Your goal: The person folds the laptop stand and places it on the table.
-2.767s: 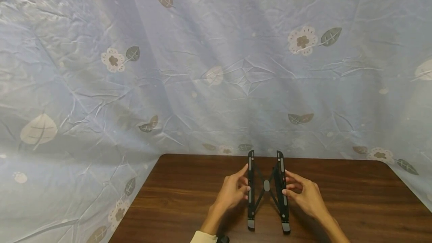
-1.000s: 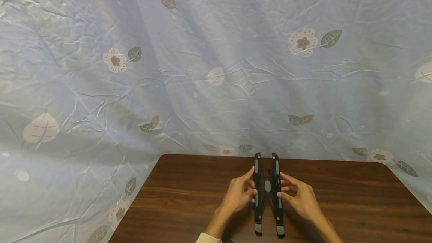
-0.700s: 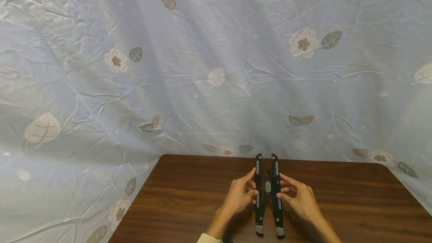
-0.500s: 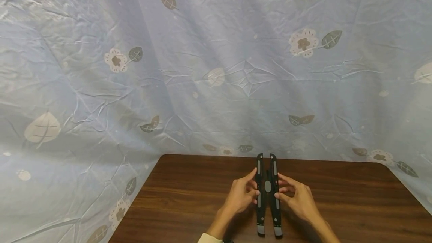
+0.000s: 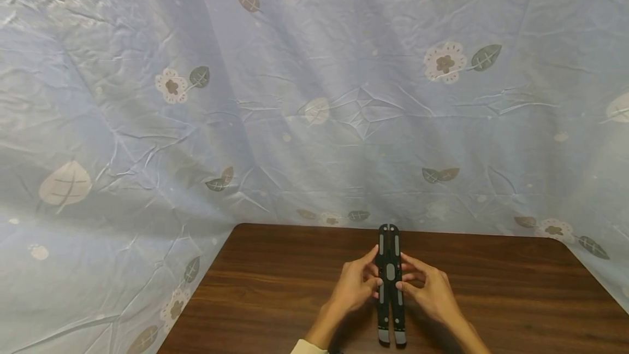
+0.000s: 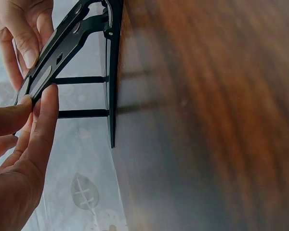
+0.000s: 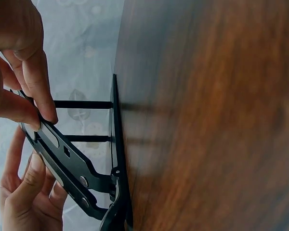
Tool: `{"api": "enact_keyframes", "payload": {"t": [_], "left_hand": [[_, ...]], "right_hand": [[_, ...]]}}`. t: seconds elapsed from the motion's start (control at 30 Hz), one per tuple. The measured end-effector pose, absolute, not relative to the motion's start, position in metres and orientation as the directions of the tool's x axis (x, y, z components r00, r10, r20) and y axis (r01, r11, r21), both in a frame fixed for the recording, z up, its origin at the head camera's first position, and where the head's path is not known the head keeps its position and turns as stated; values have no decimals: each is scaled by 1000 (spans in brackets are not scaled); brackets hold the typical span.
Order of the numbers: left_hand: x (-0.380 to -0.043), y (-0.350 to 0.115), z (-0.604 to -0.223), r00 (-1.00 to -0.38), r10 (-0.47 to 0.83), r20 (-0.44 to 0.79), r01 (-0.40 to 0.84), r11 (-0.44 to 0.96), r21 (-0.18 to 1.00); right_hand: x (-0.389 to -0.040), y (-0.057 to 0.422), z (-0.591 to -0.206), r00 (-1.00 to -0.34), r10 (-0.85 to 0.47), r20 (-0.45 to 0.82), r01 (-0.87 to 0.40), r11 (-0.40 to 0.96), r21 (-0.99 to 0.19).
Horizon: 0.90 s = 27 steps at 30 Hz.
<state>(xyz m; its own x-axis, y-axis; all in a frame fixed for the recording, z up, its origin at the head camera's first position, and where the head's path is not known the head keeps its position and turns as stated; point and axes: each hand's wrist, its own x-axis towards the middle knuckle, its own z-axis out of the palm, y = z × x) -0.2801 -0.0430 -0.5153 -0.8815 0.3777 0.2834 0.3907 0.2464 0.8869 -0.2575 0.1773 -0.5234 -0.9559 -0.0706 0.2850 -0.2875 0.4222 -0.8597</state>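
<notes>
A: Live at the table [image 5: 275, 272], and where is the black stand [image 5: 386, 288] found?

B: It is stood on the brown wood, in front of the wearer, held from both sides. Its top bars [image 5: 381, 245] are lined up side by side, only a narrow slit left between them, and the grey oval plate [image 5: 390, 271] is seen at the middle!

A: How is the left hand [image 5: 355, 286] placed?

B: Bent round the left bar: the bar's edge is pinched between thumb and fingers, the gap no wider than the bar itself.

A: And the right hand [image 5: 432, 290]?

B: Matched, almost mirrored! The right bar is nipped by thumb and fingers, just as narrowly parted.

A: What is shown from the left wrist?

B: The top bars are held at a slant above the wood, joined by slim struts [image 6: 82, 80] to a lower rail [image 6: 112, 96] laid along the table.

A: And around it?

B: A pale printed cloth [image 5: 295, 152] is hung behind; a cream sleeve [image 5: 308, 347] is glimpsed at the left forearm.
</notes>
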Motion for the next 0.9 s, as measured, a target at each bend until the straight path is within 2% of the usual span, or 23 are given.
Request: {"api": "enact_keyframes", "payload": {"t": [0.5, 0.9], "left_hand": [[-276, -35, -517, -892, 324, 316, 426, 365, 828], [-273, -33, -516, -886, 322, 333, 440, 362, 822]], "right_hand": [[-255, 170, -523, -959, -46, 281, -274, 423, -864], [-254, 169, -522, -959, -38, 282, -270, 440, -856]]}}
